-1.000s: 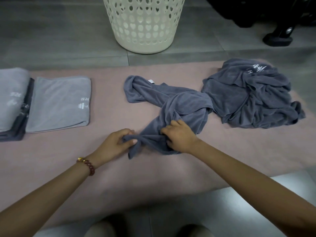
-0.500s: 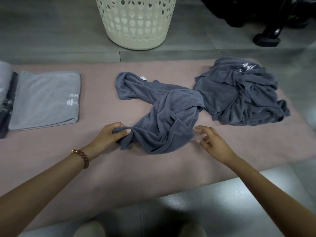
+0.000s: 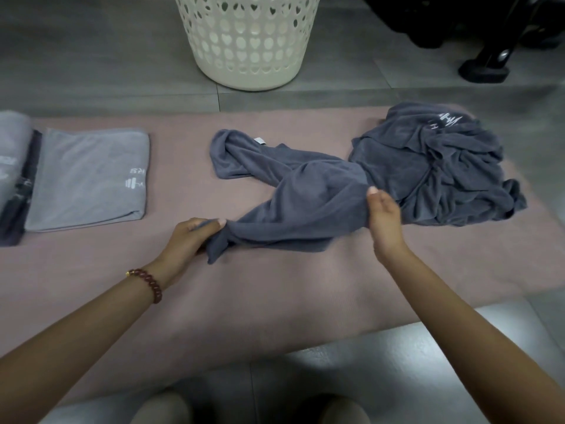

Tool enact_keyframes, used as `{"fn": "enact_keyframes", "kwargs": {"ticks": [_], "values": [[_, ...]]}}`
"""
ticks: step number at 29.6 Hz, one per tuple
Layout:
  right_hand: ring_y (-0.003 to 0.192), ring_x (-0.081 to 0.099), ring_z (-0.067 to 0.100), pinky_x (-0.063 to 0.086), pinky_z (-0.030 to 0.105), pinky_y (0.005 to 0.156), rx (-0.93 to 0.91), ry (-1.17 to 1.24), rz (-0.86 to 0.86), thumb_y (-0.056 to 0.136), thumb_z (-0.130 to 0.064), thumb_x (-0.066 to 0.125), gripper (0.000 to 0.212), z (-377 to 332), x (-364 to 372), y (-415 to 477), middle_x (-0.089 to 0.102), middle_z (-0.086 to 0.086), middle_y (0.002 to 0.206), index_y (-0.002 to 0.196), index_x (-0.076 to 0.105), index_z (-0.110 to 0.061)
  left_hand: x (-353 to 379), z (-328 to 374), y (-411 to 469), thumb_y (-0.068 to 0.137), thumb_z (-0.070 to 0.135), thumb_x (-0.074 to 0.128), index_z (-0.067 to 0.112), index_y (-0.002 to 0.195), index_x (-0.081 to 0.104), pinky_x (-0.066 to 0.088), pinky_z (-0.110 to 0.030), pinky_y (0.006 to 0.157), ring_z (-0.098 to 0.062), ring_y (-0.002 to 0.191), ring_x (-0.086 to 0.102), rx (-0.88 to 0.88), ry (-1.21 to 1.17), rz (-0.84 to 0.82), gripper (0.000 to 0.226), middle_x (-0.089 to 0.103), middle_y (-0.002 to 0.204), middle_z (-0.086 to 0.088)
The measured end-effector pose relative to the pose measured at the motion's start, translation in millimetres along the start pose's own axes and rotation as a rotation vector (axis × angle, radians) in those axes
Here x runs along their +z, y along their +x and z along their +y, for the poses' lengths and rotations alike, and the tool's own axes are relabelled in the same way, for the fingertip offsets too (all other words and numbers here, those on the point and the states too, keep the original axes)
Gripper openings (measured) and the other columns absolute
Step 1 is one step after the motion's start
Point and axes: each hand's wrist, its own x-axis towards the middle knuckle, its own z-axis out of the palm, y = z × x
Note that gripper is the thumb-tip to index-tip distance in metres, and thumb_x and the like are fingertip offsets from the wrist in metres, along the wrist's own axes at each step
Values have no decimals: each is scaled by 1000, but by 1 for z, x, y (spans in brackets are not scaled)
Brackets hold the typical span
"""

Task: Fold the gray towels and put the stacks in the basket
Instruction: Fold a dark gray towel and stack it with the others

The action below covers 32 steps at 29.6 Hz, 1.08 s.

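Gray folded towel [image 3: 88, 179]: done, mat [image 3: 275, 301] left edge, not yet in basket [image 3: 247, 41].
Dark towel [image 3: 293, 203]: bunched; left grip [image 3: 191, 240] and right grip [image 3: 383, 218] clamped on it.
Crumpled towel [image 3: 437, 166]: untouched, right edge.

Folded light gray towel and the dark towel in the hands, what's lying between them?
Only bare pink mat lies between the folded towel and the dark towel, in the head view.

On the pink mat [image 3: 275, 301] lie a folded light-gray towel [image 3: 88, 179] left, a twisted dark-gray towel [image 3: 305, 203] centre, and a crumpled dark-gray towel heap [image 3: 434, 166] right. The cream perforated plastic basket [image 3: 247, 41] stands behind.
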Motion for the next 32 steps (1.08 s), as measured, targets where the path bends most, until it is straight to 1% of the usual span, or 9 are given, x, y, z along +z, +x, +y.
{"fn": "enact_keyframes", "kwargs": {"ticks": [3,6,8,13,17,20,23,26,32], "values": [[67,40,8,40,32,70,37,134,214,98,-30,45,37,-7,-22,7,40,-3,69,64,34,-23,-3,2,3,63,42,78,6,67,56,41,-20,49,-10,55,50,46,220,-126,43,55,59,-2],[69,47,9,47,32,72,142,244,347,98,-30,46,36,-3,-32,4,45,-3,71,65,38,-21,9,4,6,67,18,84,-5,78,60,46,-20,50,-8,62,60,54,404,-261,34,64,72,-6],[71,49,10,47,34,76,177,293,398,98,-29,47,36,2,-35,0,47,-3,71,64,40,-20,19,4,4,58,8,87,2,78,58,47,-19,51,-4,62,60,73,426,-230,36,64,75,-5],[76,56,13,52,32,72,194,414,402,97,-26,51,30,-4,-43,-4,56,-3,76,68,51,-18,19,-12,5,32,19,76,20,81,50,48,-32,65,-19,82,53,-52,265,-65,56,55,87,-3],[73,59,10,53,27,65,156,384,349,95,-25,54,24,-13,-53,1,60,-4,78,72,54,-20,16,-25,0,53,11,87,17,101,54,51,-33,79,-25,103,56,-115,316,-62,59,53,115,-9],[76,58,11,53,26,63,142,286,363,95,-27,55,20,-11,-60,1,59,-3,80,77,55,-19,16,-45,-6,53,41,87,16,108,57,56,-36,73,-29,98,64,-202,221,26,68,54,121,-18],[75,57,12,52,27,62,153,284,397,94,-27,55,19,-4,-63,-3,58,-2,78,77,54,-19,28,-55,-21,78,16,75,2,118,48,54,-31,56,-29,85,65,-241,37,58,51,59,111,-22],[73,57,10,52,27,61,168,301,399,95,-26,55,20,-3,-62,-7,57,-4,77,76,53,-20,44,-57,-37,88,-3,57,4,114,43,50,-23,46,-23,73,60,-259,6,12,30,57,97,-19],[76,56,6,53,27,67,169,236,362,96,-24,51,16,-9,-62,-10,57,-5,83,80,53,-20,52,-46,-47,89,-12,47,22,89,38,49,-18,44,-18,73,54,-153,82,97,35,53,90,-8]]}}
